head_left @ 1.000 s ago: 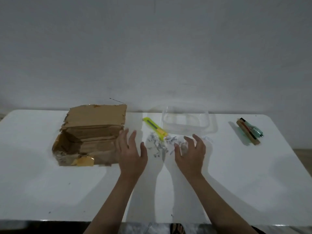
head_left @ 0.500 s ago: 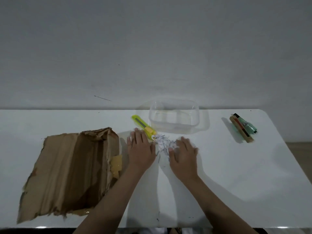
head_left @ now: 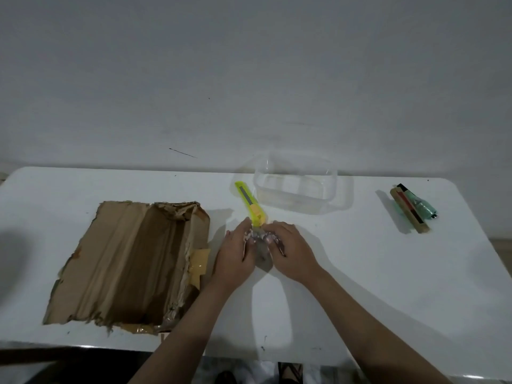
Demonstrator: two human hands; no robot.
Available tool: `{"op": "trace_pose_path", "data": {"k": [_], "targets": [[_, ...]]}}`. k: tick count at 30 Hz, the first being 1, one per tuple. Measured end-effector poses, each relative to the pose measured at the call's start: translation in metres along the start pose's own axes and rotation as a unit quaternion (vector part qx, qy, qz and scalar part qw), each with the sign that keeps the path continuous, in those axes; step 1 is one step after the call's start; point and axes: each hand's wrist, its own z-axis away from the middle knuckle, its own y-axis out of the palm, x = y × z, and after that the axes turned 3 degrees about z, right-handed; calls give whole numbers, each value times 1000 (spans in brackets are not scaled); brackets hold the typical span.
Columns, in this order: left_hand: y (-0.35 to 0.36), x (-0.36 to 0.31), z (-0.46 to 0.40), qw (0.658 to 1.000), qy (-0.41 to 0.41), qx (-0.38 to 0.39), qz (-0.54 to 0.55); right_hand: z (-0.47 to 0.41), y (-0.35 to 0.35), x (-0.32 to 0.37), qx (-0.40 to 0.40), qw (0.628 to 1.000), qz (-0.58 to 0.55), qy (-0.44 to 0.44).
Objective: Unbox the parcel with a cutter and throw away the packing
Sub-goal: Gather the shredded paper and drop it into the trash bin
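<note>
An opened, torn cardboard box (head_left: 130, 261) lies at the left of the white table (head_left: 388, 273), its flaps spread and its inside bare. A small heap of shredded paper packing (head_left: 261, 238) sits at mid-table. My left hand (head_left: 237, 252) and my right hand (head_left: 291, 249) cup it from either side, fingers curled around the shreds. The yellow cutter (head_left: 250, 203) lies just behind the heap, its near end touching the shreds.
A clear plastic tub (head_left: 296, 187) stands behind the hands, near the wall. At the far right lies a wooden block with a green bottle-like item (head_left: 414, 207). The box overhangs the table's front edge.
Both hands have slid together, gathering the scattered shreds into one heap between them. The view has tilted down; the box looks unmoved since half a second ago.
</note>
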Motion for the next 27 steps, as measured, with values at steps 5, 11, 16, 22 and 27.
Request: {"op": "trace_pose_path", "data": {"k": [5,11,16,22,27], "targets": [[5,-1,15,1000,-9,-26,-4,18,-16,-14,-141,990,14,20],[24,-23,25,996,-53,32,66,29,-16,-13,-41,990,83,105],[25,-30,31,985,-72,-23,155,32,-22,-13,-83,987,-17,135],[15,-42,20,921,-158,-154,320,27,-20,1,56,985,132,99],[-3,-15,36,975,-104,-178,77,19,3,13,121,979,166,11]]}}
